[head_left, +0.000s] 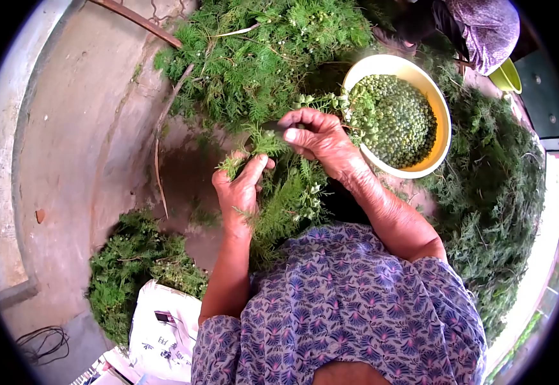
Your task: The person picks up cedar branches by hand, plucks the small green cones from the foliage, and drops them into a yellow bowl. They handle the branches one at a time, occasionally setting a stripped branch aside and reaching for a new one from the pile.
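Observation:
My left hand (242,186) pinches a leafy green conifer sprig (268,142) between thumb and fingers, above my lap. Close to its tip, my right hand (321,141) is closed, thumb against the curled fingers. A small dark shape shows by those fingertips; I cannot tell what it is. More cut greenery (281,208) with pale green cones lies across my lap below both hands. Just right of my right hand stands a yellow basin (444,122), heaped with small round green cones (392,119). A cone-bearing sprig overlaps the basin's left rim.
A big pile of conifer branches (247,70) lies ahead, another (485,192) along the right, a smaller one (129,269) at lower left. A white sack (164,333) sits beside me. Another person (485,29) is at upper right, near a green container (507,76).

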